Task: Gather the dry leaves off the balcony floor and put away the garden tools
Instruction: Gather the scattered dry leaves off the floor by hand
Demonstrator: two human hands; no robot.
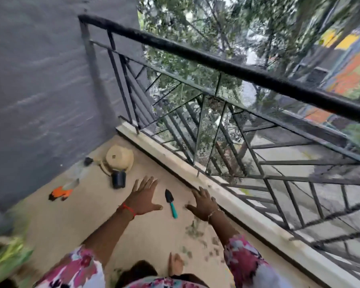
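- A bare foot [176, 265] is seen at the bottom edge on the balcony floor [150, 235], with floral sleeves [79, 267] on both arms to either side of it.
- Blurred green foliage [6, 258] is seen at the lower left edge.
- The dry leaves [195, 231] are scattered on the floor in front of the foot, mostly under the right forearm and towards the pale kerb [247, 206]. They are smeared by motion blur.
- The left grip [142, 197], a bare hand, is held out palm down with fingers spread wide. Nothing is held in it.
- The right grip [203, 202] is likewise spread with straight fingers and nothing in it, just beside the kerb.
- A trowel [170, 202] with a dark blade and a teal handle is laid flat on the floor between the two grips, touched by neither, its blade pointing away from the person.
- Further left, an orange and black item [60, 193] is seen on the floor. It is too blurred to be identified.
- A small black pot [119, 179] is laid on its side beyond the left grip, touching or just beside a beige pot [119, 157] turned bottom up.
- A small dark object [88, 161] is seen near the grey wall [40, 80], with a faint clear shape below it that cannot be made out.
- The corner is closed by a black metal railing [237, 67], through which trees [195, 28] and a street are seen.
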